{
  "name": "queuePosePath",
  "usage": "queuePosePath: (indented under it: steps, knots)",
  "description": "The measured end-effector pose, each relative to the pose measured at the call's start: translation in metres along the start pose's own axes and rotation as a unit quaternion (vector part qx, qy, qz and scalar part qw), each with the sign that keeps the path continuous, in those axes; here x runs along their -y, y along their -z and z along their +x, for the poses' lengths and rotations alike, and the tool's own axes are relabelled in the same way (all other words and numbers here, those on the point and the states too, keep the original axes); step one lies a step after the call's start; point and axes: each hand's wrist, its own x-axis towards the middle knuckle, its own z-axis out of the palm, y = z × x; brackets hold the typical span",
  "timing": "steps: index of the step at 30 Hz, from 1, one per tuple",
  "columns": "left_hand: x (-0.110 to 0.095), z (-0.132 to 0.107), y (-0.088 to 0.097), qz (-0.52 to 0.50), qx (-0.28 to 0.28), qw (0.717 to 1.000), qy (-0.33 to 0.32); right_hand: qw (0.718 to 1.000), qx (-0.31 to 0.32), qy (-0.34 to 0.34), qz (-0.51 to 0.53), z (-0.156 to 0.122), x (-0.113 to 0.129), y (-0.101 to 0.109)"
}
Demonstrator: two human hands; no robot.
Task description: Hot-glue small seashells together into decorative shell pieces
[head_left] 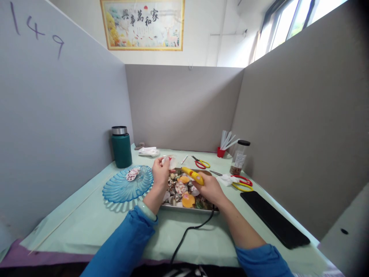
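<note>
My left hand [160,171] is closed on a pale scallop shell [170,161], held above the far left corner of a metal tray [184,209]. The tray is filled with several mixed seashells [183,189], some orange. My right hand [210,188] grips a yellow glue gun [192,175] with its nozzle pointing left toward the held shell. The gun's black cord [187,232] runs from under my right hand toward the table's near edge.
A blue glass plate [122,190] holding a patterned shell [132,174] lies left of the tray. A green flask [121,146] stands behind it. Scissors [201,163], a second pair [242,183], a jar [239,157], a red cup of sticks [221,151] and a black phone [273,220] lie to the right.
</note>
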Motion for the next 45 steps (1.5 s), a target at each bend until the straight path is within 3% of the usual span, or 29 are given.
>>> queuePosePath:
  steps: [7,18,27,30,36,38,41,45]
  knots:
    - [-0.001,-0.004,-0.001,0.001,0.030,1.000,0.003,0.983,0.096,-0.006,-0.154,-0.002,0.003,0.003]
    - [0.001,-0.003,-0.001,0.017,0.045,0.999,0.002,0.973,0.171,0.035,-0.149,0.001,-0.010,0.028]
    - [0.000,-0.006,-0.001,0.019,0.067,0.998,0.006,0.963,0.177,0.013,-0.205,0.006,-0.001,0.011]
    - [0.000,-0.007,-0.001,0.017,0.091,0.996,0.014,0.968,0.182,0.013,-0.173,0.006,-0.003,0.011]
    - [-0.002,-0.014,-0.002,0.043,0.186,0.981,0.035,0.975,0.219,0.034,0.022,0.002,-0.009,0.036]
    - [-0.005,-0.019,-0.003,0.055,0.232,0.970,0.037,0.981,0.183,0.046,0.045,0.001,-0.007,0.041]
    - [-0.008,-0.025,-0.004,0.073,0.298,0.951,0.046,0.995,0.065,0.049,0.065,0.002,-0.001,0.038]
    - [-0.008,-0.027,-0.005,0.081,0.343,0.934,0.058,0.992,-0.023,0.063,0.107,0.004,0.007,0.024]
